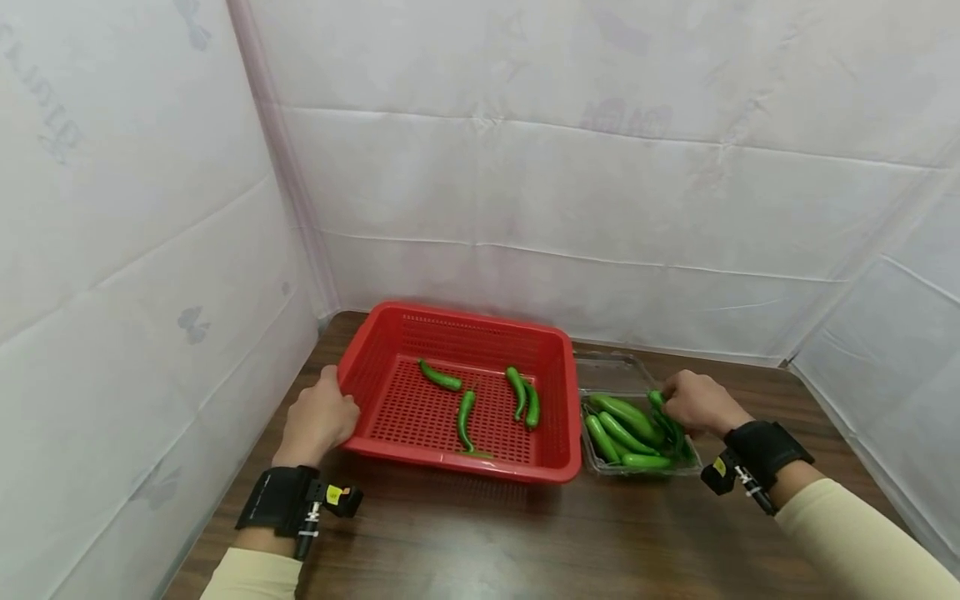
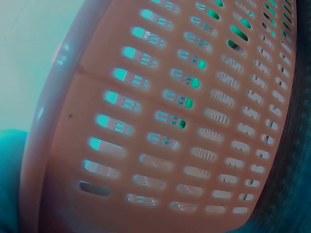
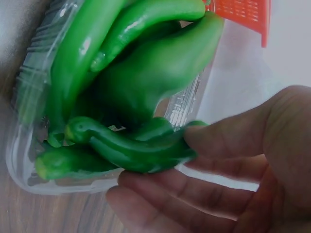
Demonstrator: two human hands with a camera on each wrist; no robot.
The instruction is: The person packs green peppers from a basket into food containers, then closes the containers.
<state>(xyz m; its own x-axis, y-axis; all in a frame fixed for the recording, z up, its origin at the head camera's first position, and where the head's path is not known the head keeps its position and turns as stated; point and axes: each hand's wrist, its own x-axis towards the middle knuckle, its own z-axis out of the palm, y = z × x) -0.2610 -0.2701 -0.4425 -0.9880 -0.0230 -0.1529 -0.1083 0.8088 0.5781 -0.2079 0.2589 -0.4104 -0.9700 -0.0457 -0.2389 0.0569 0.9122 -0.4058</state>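
Note:
My left hand (image 1: 318, 417) grips the left rim of a red plastic basket (image 1: 465, 469), whose slotted side wall (image 2: 92, 141) fills the left wrist view. Several green chili peppers (image 1: 467, 412) lie apart on the basket's mesh floor. To the right stands a clear plastic box (image 3: 22, 160) holding more green peppers (image 3: 146, 73), some of them larger. At the box's right end, my right hand (image 1: 701, 402) pinches a curved green chili pepper (image 3: 131, 150) between thumb and fingers. That pepper still lies among the others in the box.
The box's clear lid (image 1: 611, 367) lies folded back behind it. Basket and box stand side by side on a dark wooden table (image 1: 480, 542). White sheeting (image 1: 525, 192) hangs behind and on both sides of the table.

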